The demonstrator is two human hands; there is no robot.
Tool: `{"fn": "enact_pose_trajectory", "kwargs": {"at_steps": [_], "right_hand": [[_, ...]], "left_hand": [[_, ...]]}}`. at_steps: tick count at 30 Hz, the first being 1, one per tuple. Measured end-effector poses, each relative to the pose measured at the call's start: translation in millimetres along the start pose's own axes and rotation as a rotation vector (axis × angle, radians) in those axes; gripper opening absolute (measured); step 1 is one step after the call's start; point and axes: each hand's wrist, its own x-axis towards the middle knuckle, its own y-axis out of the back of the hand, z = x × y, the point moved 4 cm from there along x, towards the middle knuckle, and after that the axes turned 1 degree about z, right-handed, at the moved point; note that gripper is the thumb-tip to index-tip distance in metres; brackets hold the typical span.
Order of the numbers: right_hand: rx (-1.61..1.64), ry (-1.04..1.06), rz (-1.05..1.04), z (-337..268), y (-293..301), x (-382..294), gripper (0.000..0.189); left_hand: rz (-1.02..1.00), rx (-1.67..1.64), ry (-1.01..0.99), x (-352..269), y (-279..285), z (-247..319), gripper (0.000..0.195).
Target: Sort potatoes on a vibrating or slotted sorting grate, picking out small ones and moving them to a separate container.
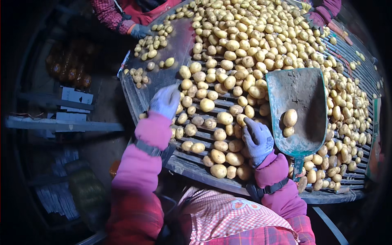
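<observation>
My left hand [165,101], in a grey-blue work glove, is over the left edge of the potatoes on the slatted sorting table [211,118]. It is blurred, and its palm side is hidden, so I cannot tell whether it holds anything. My right hand [259,140], gloved alike, has thumb and forefinger apart beside a potato [241,119]; nothing shows between them. Right of that hand, a worn green-rimmed scoop [301,101] lies on the potatoes, its handle towards me. Two potatoes [290,118] rest in it. The large potato heap [245,46] spreads across the table.
Smaller potatoes [153,43] lie on a dark flat panel [180,39] at the left. Another person's gloved hand [141,31] is beside them; a second gloved hand [314,20] reaches in at top right. Filled net sacks [69,65] and a metal bar [67,125] are off to the left.
</observation>
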Motion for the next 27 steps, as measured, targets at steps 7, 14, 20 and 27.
{"fn": "enact_pose_trajectory", "kwargs": {"at_steps": [7,14,20,27], "right_hand": [[0.019,-0.043,-0.015,0.3,2.2,1.7,0.033],[0.050,-0.105,-0.096,1.0,2.3,3.9,0.032],[0.044,-0.072,-0.058,1.9,3.0,3.1,0.032],[0.147,-0.013,0.060,14.4,-5.8,-6.1,0.029]], "left_hand": [[-0.206,0.334,0.283,117.2,-111.9,-19.1,0.047],[-0.192,0.486,0.327,105.5,-107.9,-10.7,0.060],[-0.126,-0.413,-0.078,77.9,-86.2,123.4,0.057],[-0.493,-0.458,0.011,-5.2,-34.8,145.4,0.033]]}}
